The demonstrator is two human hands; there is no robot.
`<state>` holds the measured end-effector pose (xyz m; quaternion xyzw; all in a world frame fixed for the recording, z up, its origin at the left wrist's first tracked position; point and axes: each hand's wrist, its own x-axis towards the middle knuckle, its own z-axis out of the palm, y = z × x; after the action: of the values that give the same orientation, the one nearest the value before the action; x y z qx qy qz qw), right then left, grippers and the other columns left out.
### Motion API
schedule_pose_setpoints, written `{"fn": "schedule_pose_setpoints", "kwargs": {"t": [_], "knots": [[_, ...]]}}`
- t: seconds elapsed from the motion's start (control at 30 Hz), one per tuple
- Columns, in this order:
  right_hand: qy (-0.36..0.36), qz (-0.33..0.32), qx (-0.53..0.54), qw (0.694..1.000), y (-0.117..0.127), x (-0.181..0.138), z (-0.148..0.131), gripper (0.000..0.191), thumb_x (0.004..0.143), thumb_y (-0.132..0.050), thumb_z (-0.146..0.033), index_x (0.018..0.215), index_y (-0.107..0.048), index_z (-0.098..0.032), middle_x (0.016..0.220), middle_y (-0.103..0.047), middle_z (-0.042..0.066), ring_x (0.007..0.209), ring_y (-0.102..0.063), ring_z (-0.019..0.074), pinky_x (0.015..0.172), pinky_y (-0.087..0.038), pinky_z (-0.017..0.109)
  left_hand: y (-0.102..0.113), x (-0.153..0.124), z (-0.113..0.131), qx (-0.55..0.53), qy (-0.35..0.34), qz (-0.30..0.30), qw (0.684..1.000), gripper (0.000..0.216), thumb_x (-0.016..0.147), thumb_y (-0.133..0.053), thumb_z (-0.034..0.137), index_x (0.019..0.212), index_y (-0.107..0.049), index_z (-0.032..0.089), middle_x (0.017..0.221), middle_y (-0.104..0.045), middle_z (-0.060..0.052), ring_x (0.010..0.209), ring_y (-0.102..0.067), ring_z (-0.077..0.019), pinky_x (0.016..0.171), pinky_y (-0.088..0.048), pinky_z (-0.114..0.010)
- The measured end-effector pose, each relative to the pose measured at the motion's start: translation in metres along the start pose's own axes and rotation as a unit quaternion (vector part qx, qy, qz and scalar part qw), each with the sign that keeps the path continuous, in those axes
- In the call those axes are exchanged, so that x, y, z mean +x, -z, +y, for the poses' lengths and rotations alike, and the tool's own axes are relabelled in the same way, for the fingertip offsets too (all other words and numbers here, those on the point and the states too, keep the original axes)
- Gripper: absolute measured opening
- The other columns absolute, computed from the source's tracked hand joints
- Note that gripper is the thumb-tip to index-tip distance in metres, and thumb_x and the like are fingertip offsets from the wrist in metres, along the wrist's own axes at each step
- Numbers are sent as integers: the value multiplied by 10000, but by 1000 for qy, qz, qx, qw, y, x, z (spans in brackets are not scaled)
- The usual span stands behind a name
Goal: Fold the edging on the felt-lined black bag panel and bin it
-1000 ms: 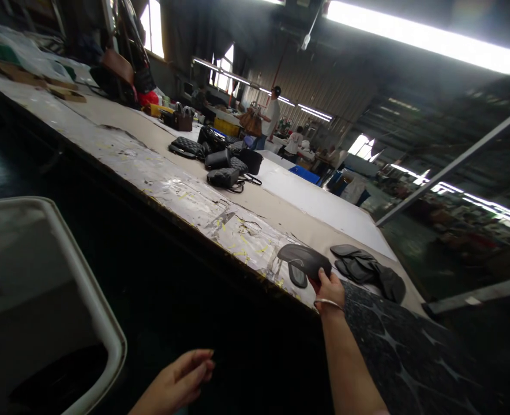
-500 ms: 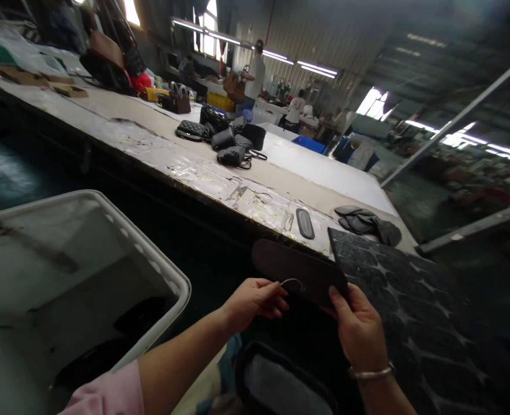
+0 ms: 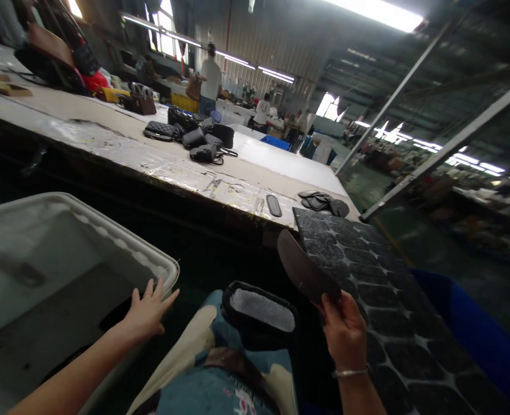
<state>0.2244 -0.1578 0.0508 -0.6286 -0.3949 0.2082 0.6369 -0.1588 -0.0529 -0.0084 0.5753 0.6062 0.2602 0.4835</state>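
My left hand point(image 3: 149, 311) is spread open beside the rim of a white plastic bin point(image 3: 108, 230), and a thin pale strand shows faintly by its fingertips. My right hand point(image 3: 345, 328) pinches one end of a dark, long oval panel point(image 3: 304, 268), which curves and points up and away. On my lap rests a black oval piece with a grey fuzzy inside point(image 3: 261, 308), probably part of a bag. A small grey oval piece point(image 3: 274, 205) lies on the table edge ahead.
Small black bags point(image 3: 203, 138) sit on the long table point(image 3: 120, 144). Dark flat pieces point(image 3: 322, 202) are piled near its right end. A black patterned board point(image 3: 359, 248) lies at my right, by a blue container point(image 3: 462, 334). People stand farther back.
My left hand has let go of the pale strand at the panel, opened, and moved left to the bin. The panel has tilted in my right hand. The view has swung right.
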Motion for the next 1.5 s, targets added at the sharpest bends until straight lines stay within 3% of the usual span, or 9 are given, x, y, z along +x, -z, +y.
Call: {"fn": "schedule_pose_setpoints", "kwargs": {"t": [0.13, 0.2, 0.3, 0.37, 0.63, 0.87, 1.07, 1.27, 1.5], "knots": [[11, -22, -40, 999, 13, -36, -6, 251, 686, -739, -322, 911, -661, -242, 800, -651, -15, 716, -627, 174, 702, -537, 285, -27, -45, 20, -58, 75, -163, 982, 596, 694, -594, 648, 955, -690, 120, 995, -674, -165, 977, -615, -348, 851, -458, -407], [-8, -23, -73, 997, 9, -52, -10, 235, 717, -707, -371, 911, -659, -247, 765, -638, -23, 679, -603, 165, 658, -522, 271, -52, -65, 45, -133, 46, -249, 958, 606, 755, -583, 618, 1079, -649, 110, 988, -683, -135, 882, -642, -249, 785, -479, -315], [-55, -38, -77, 995, -7, -73, -16, 252, 737, -675, -432, 902, -648, -243, 761, -646, -18, 688, -599, 173, 641, -509, 266, -90, -83, 72, -245, 56, -392, 885, 610, 726, -671, 569, 1124, -624, 110, 1013, -683, -144, 843, -655, -205, 751, -484, -273], [-66, -63, -68, 994, -18, -84, -19, 247, 741, -670, -432, 896, -643, -242, 760, -658, -12, 698, -614, 183, 643, -509, 267, -109, -87, 77, -312, 96, -421, 846, 590, 714, -685, 573, 1065, -643, 100, 966, -689, -155, 779, -663, -188, 703, -490, -259], [-32, -165, -89, 982, -21, -105, -5, 187, 819, -608, -388, 941, -629, -249, 805, -659, -15, 711, -608, 165, 654, -491, 238, -134, -80, 62, -419, 236, -361, 799, 499, 713, -712, 527, 811, -662, 39, 752, -673, -134, 621, -652, -164, 572, -489, -232], [-50, -151, -110, 981, -15, -106, 2, 202, 821, -607, -406, 935, -635, -241, 811, -664, -5, 726, -608, 166, 669, -496, 237, -135, -84, 59, -386, 221, -383, 810, 351, 681, -765, 347, 870, -669, 69, 779, -686, -107, 658, -654, -161, 633, -497, -254], [-75, -133, -38, 988, -9, -107, 3, 200, 791, -641, -380, 952, -647, -262, 816, -663, -21, 729, -620, 165, 687, -517, 236, -115, -79, 38, -219, 148, -382, 886, 297, 686, -748, 417, 741, -668, 136, 634, -654, -23, 597, -598, -123, 602, -453, -216], [-58, -159, -72, 983, -16, -106, -2, 179, 790, -637, -355, 938, -657, -258, 813, -675, -11, 708, -627, 181, 637, -519, 248, -109, -83, 56, -275, 182, -373, 867, 453, 705, -714, 517, 904, -678, 112, 852, -698, -105, 714, -652, -168, 664, -478, -249], [34, -268, -41, 962, -21, -102, -6, 228, 808, -600, -228, 1006, -665, -321, 926, -702, 8, 791, -673, 209, 678, -567, 281, -124, -83, 51, -349, 153, -319, 868, 381, 674, -769, 428, 831, -667, 96, 756, -677, -71, 655, -609, -137, 679, -460, -248]]}}
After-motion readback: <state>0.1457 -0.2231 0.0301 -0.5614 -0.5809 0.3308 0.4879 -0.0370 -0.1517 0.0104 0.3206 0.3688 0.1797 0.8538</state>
